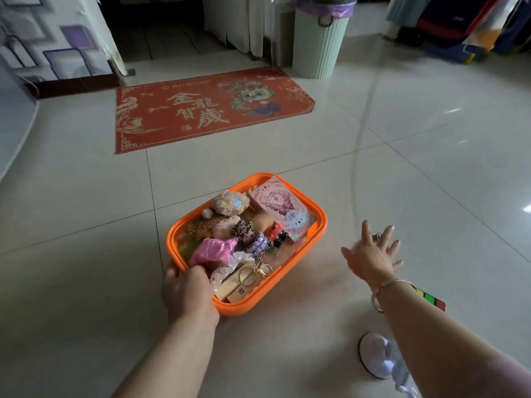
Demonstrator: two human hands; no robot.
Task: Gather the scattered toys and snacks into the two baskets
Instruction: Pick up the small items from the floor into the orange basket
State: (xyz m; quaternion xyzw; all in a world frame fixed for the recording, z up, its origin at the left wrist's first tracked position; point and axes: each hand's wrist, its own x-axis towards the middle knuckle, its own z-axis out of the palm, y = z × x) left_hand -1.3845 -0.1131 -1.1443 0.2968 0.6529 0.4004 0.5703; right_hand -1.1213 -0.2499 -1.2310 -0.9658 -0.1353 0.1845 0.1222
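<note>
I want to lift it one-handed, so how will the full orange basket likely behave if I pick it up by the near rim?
The basket looks like rigid plastic, so it should hold its shape. It is heaped with toys, so gripping one rim with the left hand will probably tilt it. The keychain near the rim could slide out.

Pale glossy tile floor (pixel 86 282). Red doormat (pixel 207 110) with gold characters and a cartoon dragon lies ahead, before a dark doorway (pixel 161 27). Ribbed mint-green bin (pixel 319 38) with purple liner stands just right of the mat's far corner. Purple-patterned wall panel (pixel 54 44) far left. Dark bags (pixel 465 30) far right.
</note>
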